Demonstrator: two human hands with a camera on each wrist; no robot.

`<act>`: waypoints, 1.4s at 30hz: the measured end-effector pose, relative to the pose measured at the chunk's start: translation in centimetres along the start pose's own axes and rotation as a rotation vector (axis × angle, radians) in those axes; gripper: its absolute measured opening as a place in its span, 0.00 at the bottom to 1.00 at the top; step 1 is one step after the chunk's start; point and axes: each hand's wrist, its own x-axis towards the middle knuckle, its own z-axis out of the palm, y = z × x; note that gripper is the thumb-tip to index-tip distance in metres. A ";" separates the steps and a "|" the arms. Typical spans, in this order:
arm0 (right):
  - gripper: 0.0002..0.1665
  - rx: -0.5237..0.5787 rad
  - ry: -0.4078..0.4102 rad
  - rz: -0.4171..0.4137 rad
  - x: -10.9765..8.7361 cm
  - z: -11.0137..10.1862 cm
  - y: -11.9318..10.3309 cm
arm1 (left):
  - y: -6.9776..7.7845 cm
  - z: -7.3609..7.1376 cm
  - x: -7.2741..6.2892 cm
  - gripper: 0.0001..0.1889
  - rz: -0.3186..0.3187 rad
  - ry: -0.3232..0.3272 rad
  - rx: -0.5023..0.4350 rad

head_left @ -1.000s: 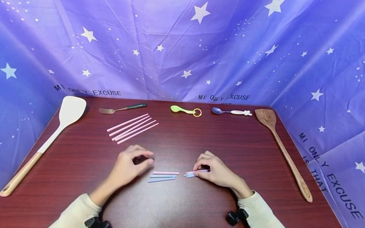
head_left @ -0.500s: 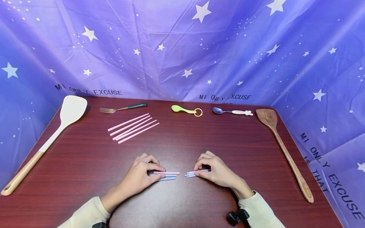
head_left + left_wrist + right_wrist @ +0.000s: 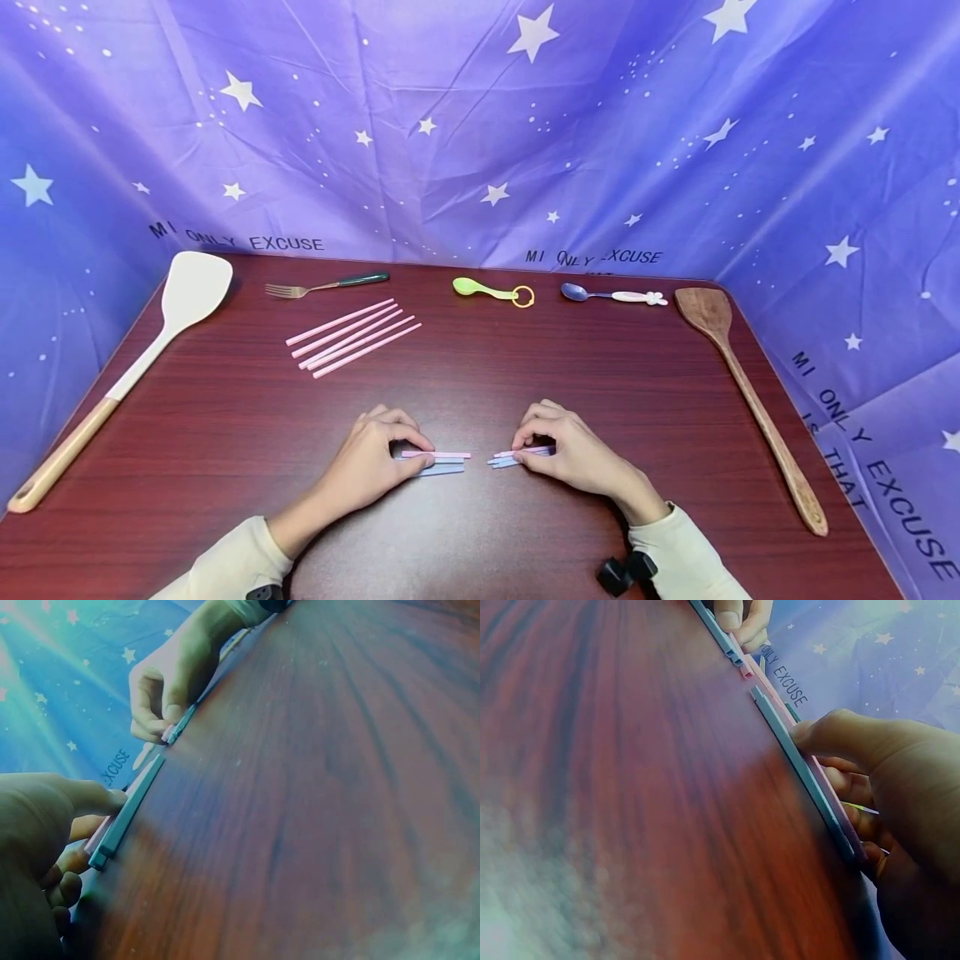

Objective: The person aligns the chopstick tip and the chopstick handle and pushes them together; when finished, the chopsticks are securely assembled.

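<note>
Near the table's front middle, my left hand (image 3: 378,454) pinches a pink straw piece (image 3: 453,455) between thumb and index finger. Blue straw pieces (image 3: 446,470) lie against its near side, partly under the thumb. My right hand (image 3: 570,450) pinches a similar small bundle, its blue straw pieces (image 3: 504,462) pointing left. A narrow gap separates the facing ends of the two bundles. In the left wrist view the blue pieces (image 3: 131,814) rest low along the tabletop; in the right wrist view a blue piece (image 3: 810,772) runs beside a pink one under the thumb.
Several long pink straws (image 3: 352,337) lie at the back left. Along the back are a fork (image 3: 326,286), a green spoon (image 3: 487,289) and a blue-bowled spoon (image 3: 613,294). A white spatula (image 3: 197,287) lies left, a wooden spatula (image 3: 750,400) right.
My left hand has come down and right from above the left bundle and now pinches it. My right hand keeps its hold in nearly the same place.
</note>
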 end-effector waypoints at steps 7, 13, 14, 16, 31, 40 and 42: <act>0.03 0.014 0.012 0.012 0.1 -0.1 -0.2 | 0.2 -0.1 0.1 0.09 -0.033 0.002 -0.002; 0.06 0.024 0.022 0.030 0.1 -0.4 -0.3 | 0.5 -0.4 0.2 0.09 -0.073 -0.004 -0.013; 0.09 0.028 0.028 0.030 0.1 -0.4 -0.3 | 0.5 -0.4 0.3 0.09 -0.076 -0.004 -0.017; 0.11 0.036 0.043 0.037 0.1 -0.6 -0.5 | 0.6 -0.6 0.4 0.09 -0.075 0.001 -0.035; 0.10 0.072 0.136 0.007 2.9 -1.8 -1.3 | 1.1 -2.8 2.9 0.05 0.011 0.112 -0.053; 0.04 0.093 0.173 0.038 4.4 -1.9 -1.7 | 1.7 -3.3 4.0 0.04 0.014 0.127 -0.096; 0.01 0.102 0.181 0.042 4.5 -1.9 -1.8 | 1.8 -3.3 4.0 0.04 0.018 0.131 -0.099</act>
